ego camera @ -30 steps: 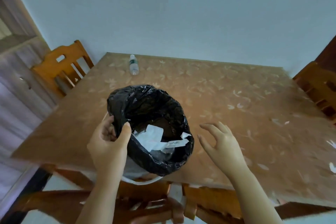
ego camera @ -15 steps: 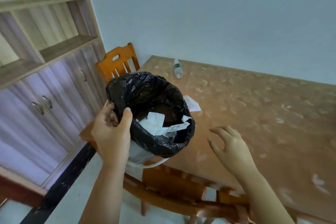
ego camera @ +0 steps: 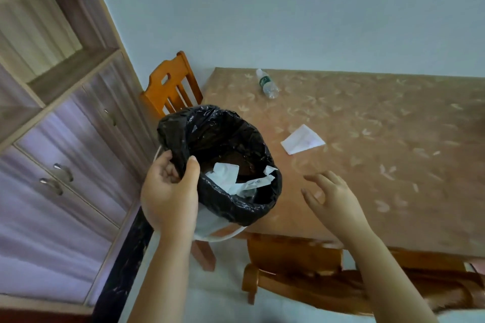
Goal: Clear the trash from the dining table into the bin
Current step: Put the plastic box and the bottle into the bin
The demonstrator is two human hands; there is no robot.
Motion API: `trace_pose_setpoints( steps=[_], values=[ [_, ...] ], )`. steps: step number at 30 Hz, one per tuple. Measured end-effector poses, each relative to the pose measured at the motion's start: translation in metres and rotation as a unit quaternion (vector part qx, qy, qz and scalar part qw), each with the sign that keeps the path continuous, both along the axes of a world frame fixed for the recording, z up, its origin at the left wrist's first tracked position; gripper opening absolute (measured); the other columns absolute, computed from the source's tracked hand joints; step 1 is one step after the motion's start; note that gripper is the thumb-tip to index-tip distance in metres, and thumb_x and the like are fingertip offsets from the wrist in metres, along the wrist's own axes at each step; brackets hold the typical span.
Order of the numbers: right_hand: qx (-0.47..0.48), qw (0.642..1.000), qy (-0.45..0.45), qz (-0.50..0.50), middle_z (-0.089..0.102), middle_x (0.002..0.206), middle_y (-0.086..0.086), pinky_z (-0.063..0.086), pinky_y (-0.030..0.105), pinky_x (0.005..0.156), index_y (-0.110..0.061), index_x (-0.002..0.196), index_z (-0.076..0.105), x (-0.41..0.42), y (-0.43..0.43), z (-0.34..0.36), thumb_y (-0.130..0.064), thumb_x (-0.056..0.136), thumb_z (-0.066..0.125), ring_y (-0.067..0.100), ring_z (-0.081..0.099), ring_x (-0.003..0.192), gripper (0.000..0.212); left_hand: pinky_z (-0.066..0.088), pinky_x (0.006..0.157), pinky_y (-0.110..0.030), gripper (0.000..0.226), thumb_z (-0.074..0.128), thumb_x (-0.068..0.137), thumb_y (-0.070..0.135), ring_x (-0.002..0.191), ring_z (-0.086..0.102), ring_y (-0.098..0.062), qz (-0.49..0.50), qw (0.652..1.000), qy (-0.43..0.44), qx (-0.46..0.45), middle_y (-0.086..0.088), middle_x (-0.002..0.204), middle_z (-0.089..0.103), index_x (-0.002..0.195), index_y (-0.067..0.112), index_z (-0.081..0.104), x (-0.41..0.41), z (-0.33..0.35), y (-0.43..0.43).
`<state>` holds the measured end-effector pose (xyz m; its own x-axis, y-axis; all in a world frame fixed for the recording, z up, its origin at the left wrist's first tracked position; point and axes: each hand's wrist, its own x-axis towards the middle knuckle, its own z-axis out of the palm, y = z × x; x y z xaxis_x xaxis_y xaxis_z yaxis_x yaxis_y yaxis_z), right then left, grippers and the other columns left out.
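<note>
The left hand (ego camera: 168,191) pinched the rim of the small white bin lined with a black plastic bag (ego camera: 223,160), thumb inside, holding it beside the patterned brown surface (ego camera: 380,139) to catch trash. The right hand's fingers (ego camera: 319,178) were spread and empty, the folded white paper (ego camera: 302,139) lying beyond their tips (likely the next pick), the clear plastic bottle (ego camera: 267,84) farther still.

Wooden chair (ego camera: 172,86) beside a cabinet (ego camera: 65,123), perhaps touching it.

L hand (ego camera: 170,191) grips bin (ego camera: 220,165) rim, held off surface (ego camera: 367,165) edge | white scraps in black liner | R hand (ego camera: 333,199) empty, fingers spread above surface | paper (ego camera: 303,139) flat, bottle (ego camera: 267,84) lying far side
</note>
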<state>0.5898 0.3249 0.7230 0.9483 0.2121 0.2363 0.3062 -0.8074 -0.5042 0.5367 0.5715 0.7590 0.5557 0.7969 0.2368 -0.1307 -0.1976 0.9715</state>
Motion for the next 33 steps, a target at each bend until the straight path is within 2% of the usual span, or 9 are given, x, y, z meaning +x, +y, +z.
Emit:
trace_pose_setpoints(
  steps=[4, 9, 12, 15, 19, 24, 28, 33],
  values=[
    [-0.005, 1.0, 0.002, -0.029, 0.062, 0.105, 0.007, 0.048, 0.037, 0.078, -0.014, 0.109, 0.061, 0.03, 0.003, -0.009, -0.021, 0.08, 0.064, 0.026, 0.055, 0.1, 0.029, 0.048, 0.074, -0.029, 0.023, 0.066, 0.058, 0.053, 0.075, 0.061, -0.001, -0.012, 1.0, 0.011, -0.023, 0.026, 0.07, 0.064, 0.076, 0.063, 0.058, 0.031, -0.008, 0.014],
    [-0.005, 0.999, 0.023, -0.029, 0.06, 0.112, 0.006, 0.044, 0.033, 0.079, -0.014, 0.111, 0.06, 0.093, 0.005, -0.023, -0.018, 0.08, 0.064, 0.024, 0.052, 0.104, 0.032, 0.043, 0.067, -0.025, 0.025, 0.062, 0.056, 0.059, 0.066, 0.057, 0.007, -0.021, 0.999, 0.049, -0.007, 0.039, 0.067, 0.059, 0.074, 0.072, 0.052, 0.073, -0.012, 0.018],
    [-0.012, 0.999, 0.039, -0.034, 0.059, 0.118, 0.007, 0.046, 0.039, 0.082, -0.013, 0.114, 0.058, 0.137, -0.003, -0.033, -0.017, 0.08, 0.064, 0.026, 0.051, 0.109, 0.035, 0.044, 0.062, -0.03, 0.022, 0.06, 0.058, 0.061, 0.064, 0.055, -0.003, -0.033, 0.996, 0.077, 0.02, 0.031, 0.061, 0.056, 0.075, 0.071, 0.051, 0.103, -0.015, 0.021],
    [-0.031, 0.997, 0.058, -0.038, 0.056, 0.121, 0.006, 0.044, 0.037, 0.082, -0.014, 0.119, 0.055, 0.18, -0.012, -0.046, -0.016, 0.08, 0.063, 0.026, 0.049, 0.112, 0.039, 0.047, 0.065, -0.031, 0.02, 0.061, 0.058, 0.06, 0.068, 0.055, -0.005, -0.029, 0.996, 0.079, 0.039, 0.019, 0.065, 0.056, 0.077, 0.066, 0.055, 0.133, -0.022, 0.024],
    [-0.039, 0.995, 0.091, -0.028, 0.055, 0.121, 0.008, 0.04, 0.033, 0.08, -0.014, 0.121, 0.052, 0.231, -0.021, -0.065, -0.014, 0.08, 0.063, 0.026, 0.046, 0.114, 0.043, 0.051, 0.067, -0.032, 0.021, 0.062, 0.062, 0.059, 0.069, 0.058, -0.003, -0.045, 0.992, 0.095, 0.072, 0.019, 0.068, 0.06, 0.083, 0.054, 0.06, 0.168, -0.03, 0.024],
    [-0.006, 0.991, 0.128, -0.032, 0.053, 0.121, 0.006, 0.038, 0.033, 0.084, -0.016, 0.123, 0.051, 0.276, -0.026, -0.088, -0.017, 0.081, 0.062, 0.027, 0.044, 0.115, 0.043, 0.052, 0.072, -0.035, 0.019, 0.062, 0.06, 0.058, 0.075, 0.061, -0.001, -0.054, 0.99, 0.106, 0.075, 0.02, 0.076, 0.064, 0.078, 0.063, 0.057, 0.205, -0.031, 0.017],
    [-0.033, 0.988, 0.149, -0.009, 0.049, 0.126, 0.003, 0.039, 0.034, 0.085, -0.02, 0.124, 0.047, 0.305, -0.029, -0.101, -0.019, 0.08, 0.062, 0.025, 0.039, 0.117, 0.046, 0.048, 0.065, -0.024, 0.016, 0.065, 0.063, 0.05, 0.07, 0.06, 0.008, -0.068, 0.99, 0.092, 0.076, 0.024, 0.072, 0.064, 0.076, 0.058, 0.06, 0.222, -0.031, 0.012],
    [-0.092, 0.978, 0.186, 0.033, 0.044, 0.135, -0.001, 0.037, 0.035, 0.093, -0.022, 0.129, 0.043, 0.332, -0.032, -0.11, -0.021, 0.078, 0.065, 0.023, 0.037, 0.122, 0.056, 0.046, 0.059, -0.009, 0.02, 0.07, 0.074, 0.03, 0.069, 0.06, 0.007, -0.095, 0.989, 0.071, 0.084, 0.022, 0.072, 0.065, 0.081, 0.046, 0.061, 0.233, -0.034, 0.011]
  ],
)
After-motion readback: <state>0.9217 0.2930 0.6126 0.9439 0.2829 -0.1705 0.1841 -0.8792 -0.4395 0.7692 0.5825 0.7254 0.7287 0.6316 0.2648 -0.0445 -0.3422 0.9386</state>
